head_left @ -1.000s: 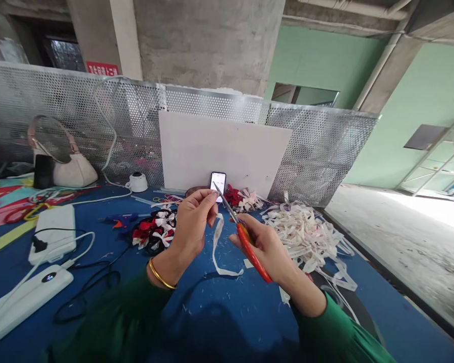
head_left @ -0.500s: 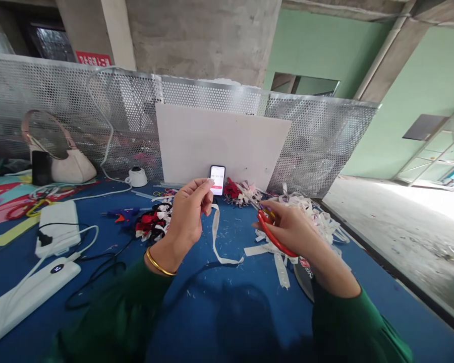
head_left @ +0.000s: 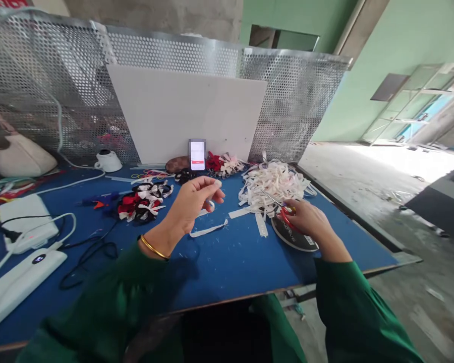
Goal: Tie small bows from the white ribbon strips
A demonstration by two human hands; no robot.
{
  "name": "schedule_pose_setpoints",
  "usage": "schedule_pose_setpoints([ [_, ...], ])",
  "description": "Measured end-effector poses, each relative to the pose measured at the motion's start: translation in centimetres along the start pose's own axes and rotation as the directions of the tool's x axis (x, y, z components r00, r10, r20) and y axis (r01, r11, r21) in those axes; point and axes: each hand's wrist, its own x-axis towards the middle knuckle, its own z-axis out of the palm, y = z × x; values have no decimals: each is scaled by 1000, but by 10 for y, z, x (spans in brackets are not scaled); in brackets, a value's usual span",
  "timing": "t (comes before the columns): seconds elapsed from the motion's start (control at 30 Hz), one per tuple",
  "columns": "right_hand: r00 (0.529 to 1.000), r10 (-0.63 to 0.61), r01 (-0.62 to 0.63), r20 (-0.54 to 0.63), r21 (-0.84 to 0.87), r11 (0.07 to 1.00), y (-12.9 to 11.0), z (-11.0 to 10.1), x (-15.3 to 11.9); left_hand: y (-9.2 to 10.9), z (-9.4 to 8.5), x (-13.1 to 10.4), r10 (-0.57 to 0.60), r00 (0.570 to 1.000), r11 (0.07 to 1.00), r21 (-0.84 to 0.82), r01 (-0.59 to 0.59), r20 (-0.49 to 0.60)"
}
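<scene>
Red scissors (head_left: 286, 218) project from the right hand (head_left: 310, 221).

Front tabletop (head_left: 234, 272) open; ribbon pile (head_left: 274, 179) blocks far right.

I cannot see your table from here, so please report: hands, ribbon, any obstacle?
Left hand pinching white ribbon. Right hand holding red-handled scissors. Possible snag: pale ribbon pile by the blades.

On the left of my tabletop (head_left: 234, 272), a long white device (head_left: 24, 282) with a small display lies near a white power adapter (head_left: 28, 222). A pale handbag (head_left: 22, 157) sits farther back. Before me, a lit phone (head_left: 197, 155) stands upright in front of a white board (head_left: 185, 111); behind that runs perforated metal (head_left: 298, 101).
</scene>
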Motion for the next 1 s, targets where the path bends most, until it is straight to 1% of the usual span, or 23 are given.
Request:
schedule_pose_setpoints([
  [0.07,999,-20,22,37,-55,998,4,8,2,-12,-2,-4,-29,999,997,72,28,21],
  [0.17,993,-79,90,87,-129,988,4,16,4,-31,-9,-6,-47,999,991,125,46,3],
  [0.23,991,-102,114,84,-157,981,2,13,4,-42,-13,-5,-43,999,992,119,45,-21],
  [0.3,992,-112,120,54,-187,975,-6,5,4,-48,-13,-5,-28,999,995,93,32,-44],
  [0.37,989,-146,142,-6,-201,969,-23,-6,4,-50,-11,-6,-15,999,998,54,17,-43],
  [0.4,978,-193,175,-85,-182,968,-35,-11,4,-50,-9,-8,-6,999,999,33,7,-42],
  [0.43,953,-270,256,-138,-113,960,-50,-15,3,-49,-8,-10,8,999,1000,10,-7,-44],
  [0.47,923,-349,356,-165,15,934,-67,-16,2,-48,-6,-12,24,999,1000,-8,-24,-47],
  [0.5,881,-434,467,-186,197,862,-86,-16,1,-47,-6,-15,47,997,999,-23,-49,-60],
  [0.53,833,-512,550,-208,413,726,-105,-14,-2,-47,-5,-18,71,995,997,-33,-73,-70],
  [0.57,778,-582,586,-235,604,540,-124,-10,-5,-47,-6,-20,98,992,994,-48,-102,-78],
  [0.6,724,-634,587,-272,725,360,-141,-4,-8,-47,-7,-22,121,990,990,-71,-126,-73],
  [0.63,686,-659,569,-307,791,224,-155,1,-12,-48,-8,-23,140,988,985,-91,-145,-64],
  [0.67,677,-660,547,-326,823,154,-166,8,-16,-49,-9,-24,159,986,980,-114,-164,-50],
  [0.7,674,-655,542,-340,830,127,-173,13,-19,-50,-10,-25,173,984,975,-136,-176,-33],
  [0.77,677,-638,562,-368,817,125,-176,23,-21,-53,-12,-25,183,983,968,-177,-180,3],
  [0.8,673,-631,592,-384,792,150,-172,26,-21,-54,-12,-25,176,984,965,-200,-168,23],
  [0.87,672,-598,667,-436,708,234,-162,30,-18,-57,-11,-25,144,988,965,-230,-127,58],
  [0.93,674,-529,726,-515,591,350,-150,31,-13,-60,-9,-24,113,991,972,-215,-95,74],
  [1.0,650,-468,758,-599,469,453,-142,30,-9,-64,-7,-22,64,997,983,-173,-54,53],
])
